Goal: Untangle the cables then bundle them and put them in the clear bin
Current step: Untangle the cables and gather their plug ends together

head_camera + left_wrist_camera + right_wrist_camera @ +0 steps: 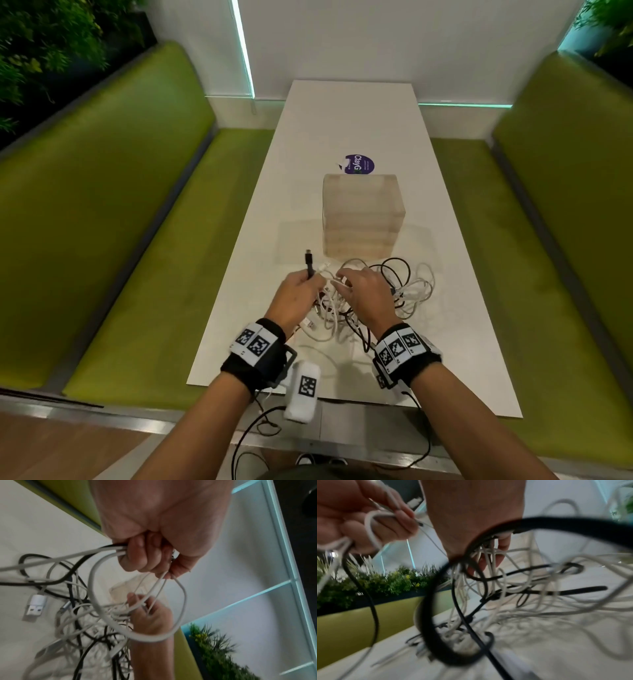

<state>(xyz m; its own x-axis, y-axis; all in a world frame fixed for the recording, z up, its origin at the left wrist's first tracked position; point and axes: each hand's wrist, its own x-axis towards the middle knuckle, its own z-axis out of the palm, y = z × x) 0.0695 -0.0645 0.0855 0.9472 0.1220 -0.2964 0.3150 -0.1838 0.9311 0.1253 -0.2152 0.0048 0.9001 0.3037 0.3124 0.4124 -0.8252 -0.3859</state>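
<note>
A tangle of white and black cables [380, 298] lies on the white table [462, 308], just in front of the clear bin [363, 219]. My left hand [308, 279] grips a black cable whose plug [309, 262] sticks up, together with some white strands. The left wrist view shows this left hand [147, 561] as a fist round black and white cables. My right hand [342, 279] sits on top of the tangle. Its fingers [493, 555] are hooked into white cables. A white USB plug [35, 605] lies loose on the table.
A round purple label [358, 164] lies on the table behind the bin. Green benches [120, 240] flank the table on both sides. A thick black cable loop [436, 601] hangs close to the right wrist camera. A white wall stands at the table's far end.
</note>
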